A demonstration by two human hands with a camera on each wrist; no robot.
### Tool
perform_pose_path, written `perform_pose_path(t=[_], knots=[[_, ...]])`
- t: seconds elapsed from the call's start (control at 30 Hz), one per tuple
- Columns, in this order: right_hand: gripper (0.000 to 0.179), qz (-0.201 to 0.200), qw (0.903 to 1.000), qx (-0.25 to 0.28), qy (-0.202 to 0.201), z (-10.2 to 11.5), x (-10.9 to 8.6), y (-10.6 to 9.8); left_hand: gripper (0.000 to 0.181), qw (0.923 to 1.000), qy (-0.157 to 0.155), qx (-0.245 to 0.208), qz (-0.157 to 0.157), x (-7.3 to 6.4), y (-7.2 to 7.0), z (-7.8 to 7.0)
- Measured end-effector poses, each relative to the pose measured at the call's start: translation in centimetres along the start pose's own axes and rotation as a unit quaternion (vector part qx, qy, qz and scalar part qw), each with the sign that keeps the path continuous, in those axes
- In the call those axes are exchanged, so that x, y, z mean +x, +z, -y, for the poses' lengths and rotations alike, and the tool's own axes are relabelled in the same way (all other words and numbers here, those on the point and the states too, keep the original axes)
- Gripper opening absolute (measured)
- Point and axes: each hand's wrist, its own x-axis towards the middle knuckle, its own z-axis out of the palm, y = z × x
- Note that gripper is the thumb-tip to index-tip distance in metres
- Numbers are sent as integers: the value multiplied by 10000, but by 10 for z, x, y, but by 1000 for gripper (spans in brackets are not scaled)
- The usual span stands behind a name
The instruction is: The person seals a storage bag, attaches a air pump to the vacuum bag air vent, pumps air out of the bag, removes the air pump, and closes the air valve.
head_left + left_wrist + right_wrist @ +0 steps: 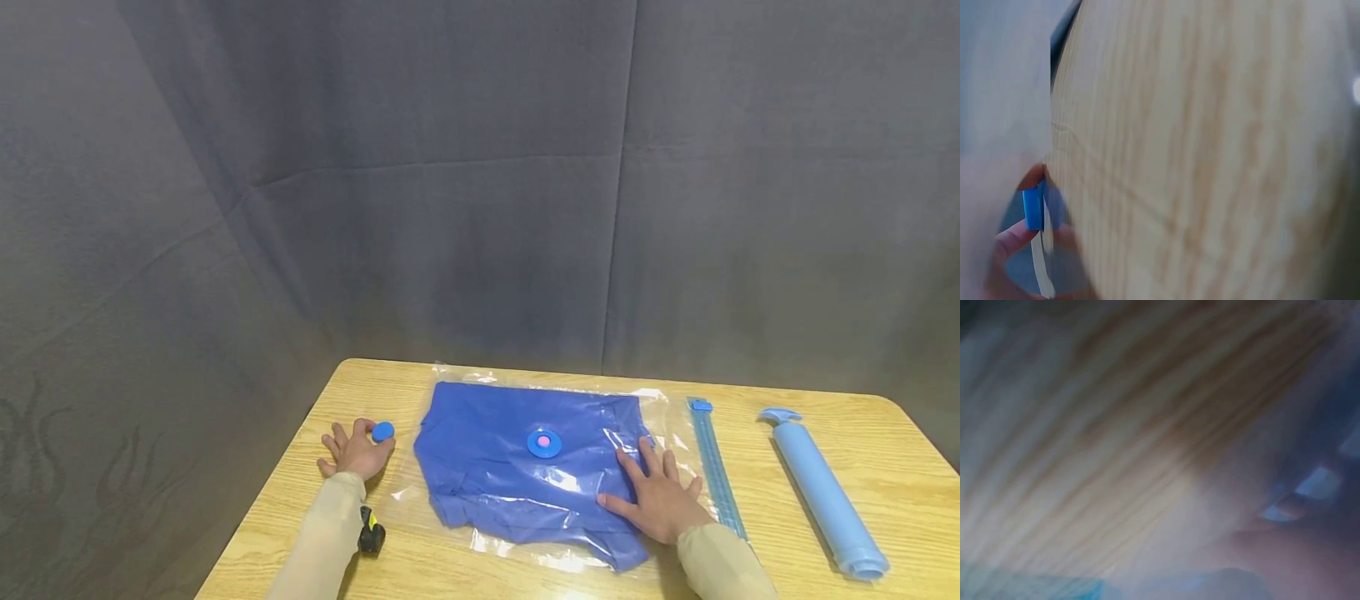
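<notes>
Left hand [358, 454] is pinching the blue cap [382, 431] at left, right hand [663, 504] resting spread on the central bag [678, 425], cloth [487, 433] already inside, valve [543, 443] sitting uncapped, pump [828, 492] lying untouched at right.

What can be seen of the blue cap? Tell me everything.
The blue cap is small and round, apparently smooth plastic, with a flat-looking face and thick edge. The left hand pinches it by its edge, face turned toward the head camera, left of the clear bag. Whether it touches the table is unclear.
</notes>
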Motion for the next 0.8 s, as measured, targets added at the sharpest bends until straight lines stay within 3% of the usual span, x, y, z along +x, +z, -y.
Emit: perform_pose_path(t=[0.47, 0.8], knots=[[92, 35, 10000, -41, 45, 1, 0, -1, 44, 9999, -36, 73, 138, -6, -4, -4], [92, -112, 9999, -53, 0, 0, 0, 2, 45, 9997, -7, 89, 212, -3, -2, 2]])
